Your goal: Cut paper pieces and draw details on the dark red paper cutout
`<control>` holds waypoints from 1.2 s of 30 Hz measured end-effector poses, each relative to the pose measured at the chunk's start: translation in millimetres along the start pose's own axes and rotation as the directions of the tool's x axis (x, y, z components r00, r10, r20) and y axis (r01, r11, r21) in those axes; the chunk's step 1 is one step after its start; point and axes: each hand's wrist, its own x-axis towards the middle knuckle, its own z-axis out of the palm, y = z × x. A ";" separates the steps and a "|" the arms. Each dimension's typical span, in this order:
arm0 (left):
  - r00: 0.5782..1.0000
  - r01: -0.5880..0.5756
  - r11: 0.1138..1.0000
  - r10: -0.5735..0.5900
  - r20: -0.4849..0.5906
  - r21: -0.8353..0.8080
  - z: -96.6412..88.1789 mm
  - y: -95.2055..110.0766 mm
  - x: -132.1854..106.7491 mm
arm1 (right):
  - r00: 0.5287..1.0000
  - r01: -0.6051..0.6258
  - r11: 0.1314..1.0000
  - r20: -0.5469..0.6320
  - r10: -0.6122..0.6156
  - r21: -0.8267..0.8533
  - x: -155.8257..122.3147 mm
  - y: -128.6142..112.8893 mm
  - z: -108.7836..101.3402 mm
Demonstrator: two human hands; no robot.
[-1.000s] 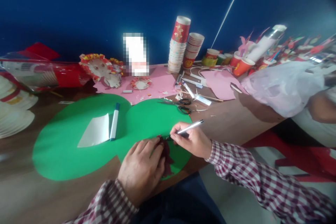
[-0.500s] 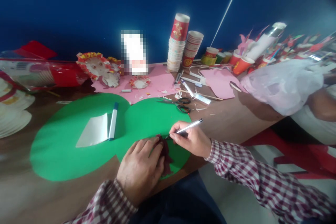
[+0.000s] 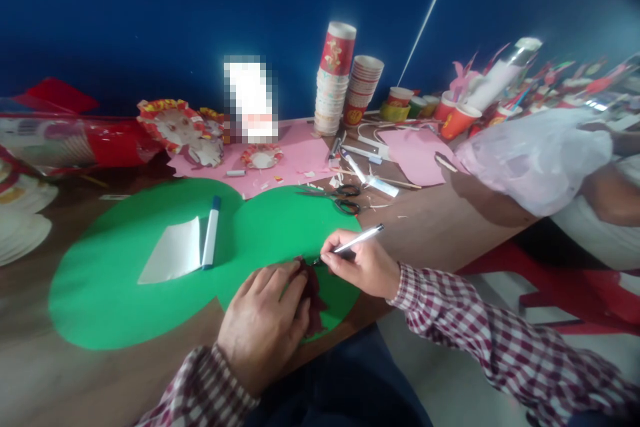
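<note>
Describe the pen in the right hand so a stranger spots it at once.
Find the big green paper. Over its right lobe, the right hand holds a slim silvery pen. Unlike the thicker, blue-ended marker lying farther left, this one is held.

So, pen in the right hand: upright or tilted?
Tilted: the pen slants across the right hand, back end higher in view.

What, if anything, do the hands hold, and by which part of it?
The right hand holds a silver pen near its tip; the left hand rests on a dark red piece, grip unclear.
</note>
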 end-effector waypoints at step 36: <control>1.000 -0.002 1.000 0.002 0.013 -0.003 0.4 -0.2 0.0 | 0.997 0.071 0.996 -0.021 -0.072 -0.061 0.3 1.9 -0.5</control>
